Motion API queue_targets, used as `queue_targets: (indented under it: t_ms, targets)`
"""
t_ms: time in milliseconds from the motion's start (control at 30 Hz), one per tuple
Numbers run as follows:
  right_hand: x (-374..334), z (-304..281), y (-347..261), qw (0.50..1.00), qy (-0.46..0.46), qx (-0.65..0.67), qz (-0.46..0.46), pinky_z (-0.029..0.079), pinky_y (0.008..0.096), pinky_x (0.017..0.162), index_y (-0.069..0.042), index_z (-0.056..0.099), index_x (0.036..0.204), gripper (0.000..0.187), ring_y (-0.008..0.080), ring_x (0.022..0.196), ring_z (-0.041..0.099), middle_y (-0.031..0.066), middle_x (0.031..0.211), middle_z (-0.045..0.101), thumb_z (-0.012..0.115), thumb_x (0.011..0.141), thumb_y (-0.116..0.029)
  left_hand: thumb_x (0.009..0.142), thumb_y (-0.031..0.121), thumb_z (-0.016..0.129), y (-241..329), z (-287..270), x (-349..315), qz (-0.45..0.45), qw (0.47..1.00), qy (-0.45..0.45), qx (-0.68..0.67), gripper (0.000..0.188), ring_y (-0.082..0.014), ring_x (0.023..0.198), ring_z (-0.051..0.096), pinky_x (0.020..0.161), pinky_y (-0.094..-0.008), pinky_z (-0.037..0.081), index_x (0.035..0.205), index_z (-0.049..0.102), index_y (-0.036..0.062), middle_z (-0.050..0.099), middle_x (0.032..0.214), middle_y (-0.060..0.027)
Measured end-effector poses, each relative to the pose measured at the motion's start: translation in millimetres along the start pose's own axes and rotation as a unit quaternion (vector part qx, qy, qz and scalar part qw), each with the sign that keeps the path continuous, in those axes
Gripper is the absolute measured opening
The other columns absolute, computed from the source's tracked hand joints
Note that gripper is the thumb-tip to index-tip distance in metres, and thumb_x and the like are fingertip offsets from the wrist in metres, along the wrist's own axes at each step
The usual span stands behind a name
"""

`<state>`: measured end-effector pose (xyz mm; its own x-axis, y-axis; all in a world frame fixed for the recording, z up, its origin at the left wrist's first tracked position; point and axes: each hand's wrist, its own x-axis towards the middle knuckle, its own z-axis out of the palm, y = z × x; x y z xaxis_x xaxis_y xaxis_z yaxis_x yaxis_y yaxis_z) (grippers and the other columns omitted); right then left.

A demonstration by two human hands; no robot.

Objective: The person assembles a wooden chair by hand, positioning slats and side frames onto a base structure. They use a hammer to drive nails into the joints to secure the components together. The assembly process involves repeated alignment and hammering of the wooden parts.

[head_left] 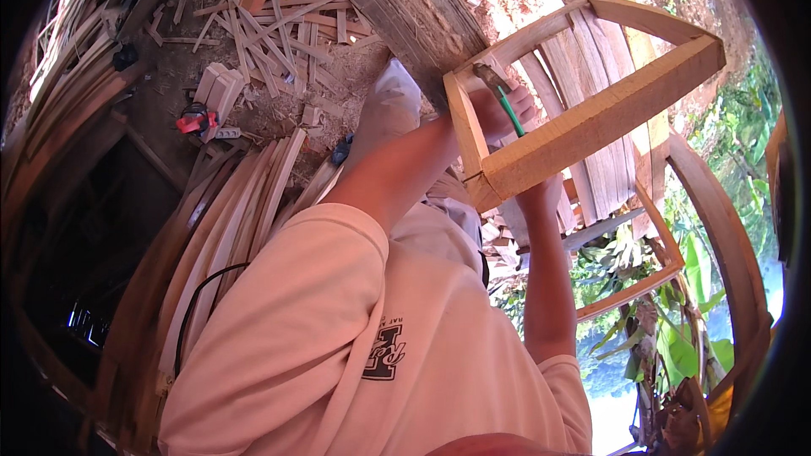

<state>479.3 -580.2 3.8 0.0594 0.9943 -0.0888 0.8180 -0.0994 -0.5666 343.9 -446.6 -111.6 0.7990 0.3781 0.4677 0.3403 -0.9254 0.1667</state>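
Note:
A pale wooden frame [593, 125], long and tapering, is tilted across my front at the upper right. Inside it shows a hammer [508, 107] with a dark head and a green handle. The handle passes behind the near beam, in line with my right hand [542, 192], which seems to grip it; that beam covers most of those fingers. My left hand [527, 103] reaches behind the frame's short end, its fingers curled beside the hammer. What it holds, if anything, is hidden.
A thick weathered plank [397, 0] lies beyond my knee [390, 105]. Wood offcuts [283, 34] litter the dusty ground. Curved wooden strips [245, 203] lean at left, near a red-and-black tool [196, 121]. Another wooden frame piece [634, 289] and a curved post [718, 219] stand at right, before green plants.

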Motion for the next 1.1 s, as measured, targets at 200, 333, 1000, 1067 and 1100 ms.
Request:
queue_targets:
  t_ms: [200,333,1000,1067,1100]
  targets:
    - [5,4,-7,0.995,0.096,0.032,0.002,0.057,0.0487,0.072,0.005,0.061,0.117,0.030,0.0467,0.089,0.068,0.0247,0.102,0.068,0.056,0.088,0.003,0.078,0.025,0.064,-2,-2,-2,-0.005,0.988,-0.121,-0.096,0.023,-0.0241,0.101,0.064,0.086,-0.0369,0.051,0.093,0.067,0.0085,0.068,0.098,-0.0062]
    - [1,10,18,0.996,-0.063,-0.017,0.065,0.057,0.0487,0.070,0.002,0.062,0.115,0.027,0.0459,0.086,0.068,0.0239,0.099,0.067,0.059,0.089,0.000,0.080,0.025,0.062,11,0,-4,-0.010,0.984,-0.165,-0.065,0.021,-0.0214,0.095,0.066,0.085,-0.0341,0.050,0.093,0.067,0.0097,0.067,0.095,-0.0059]
    - [-106,-34,-46,0.920,0.064,0.082,0.377,0.052,0.0423,0.071,0.002,0.062,0.120,0.025,0.0381,0.084,0.069,0.0217,0.094,0.069,0.058,0.100,-0.012,0.088,0.039,0.063,5,-32,-7,-0.013,0.987,-0.161,0.008,0.043,-0.0243,0.113,0.056,0.102,-0.0417,0.042,0.115,0.062,0.0062,0.062,0.110,-0.0080]
    - [-123,-44,-58,0.898,0.068,0.091,0.425,0.051,0.0417,0.071,0.002,0.062,0.121,0.026,0.0373,0.084,0.069,0.0213,0.094,0.069,0.059,0.100,-0.014,0.087,0.042,0.065,6,-44,-7,-0.004,0.988,-0.153,0.031,0.047,-0.0246,0.114,0.055,0.103,-0.0413,0.042,0.116,0.061,0.0052,0.061,0.111,-0.0085]
    - [-130,-48,-64,0.888,0.075,0.093,0.444,0.051,0.0415,0.072,0.001,0.062,0.121,0.027,0.0370,0.084,0.069,0.0211,0.094,0.069,0.059,0.100,-0.015,0.087,0.043,0.066,7,-49,-7,0.004,0.988,-0.150,0.040,0.049,-0.0248,0.114,0.054,0.103,-0.0411,0.041,0.116,0.060,0.0047,0.061,0.112,-0.0088]
